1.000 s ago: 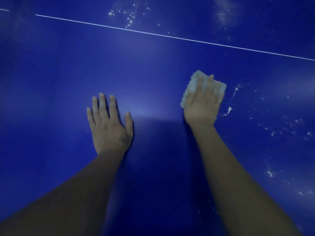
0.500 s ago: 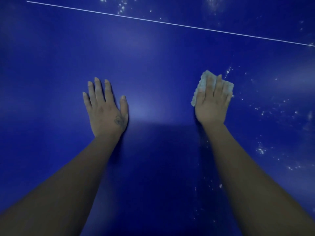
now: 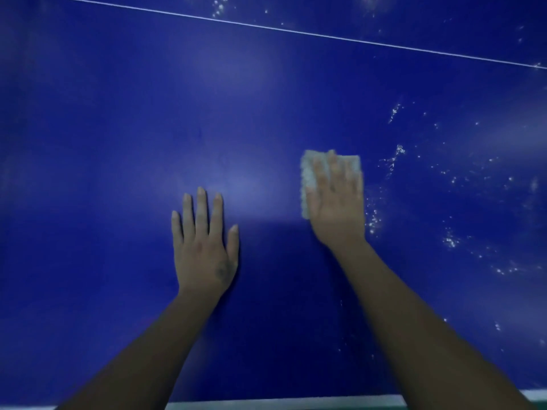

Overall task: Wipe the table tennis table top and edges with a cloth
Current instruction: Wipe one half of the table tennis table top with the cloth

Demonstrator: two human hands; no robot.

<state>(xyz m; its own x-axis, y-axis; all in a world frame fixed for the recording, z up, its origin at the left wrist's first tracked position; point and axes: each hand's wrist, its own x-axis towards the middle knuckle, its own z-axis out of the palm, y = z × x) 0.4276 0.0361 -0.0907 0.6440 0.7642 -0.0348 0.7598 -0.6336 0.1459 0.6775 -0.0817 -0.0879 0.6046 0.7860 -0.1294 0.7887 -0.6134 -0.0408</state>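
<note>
The blue table tennis table top fills the view. My right hand lies flat on a pale folded cloth and presses it against the table right of centre; the hand covers most of the cloth. My left hand rests flat on the table to the left of it, fingers spread, holding nothing. White specks of dust lie scattered just right of the cloth and further right.
A thin white line crosses the table at the far side, sloping down to the right. More white specks sit beyond it. The table's near edge, with a white stripe, shows at the bottom.
Both hands have drawn back toward the near edge, which has come into view. My right hand slid the cloth nearer and slightly left; white specks show where it was.
</note>
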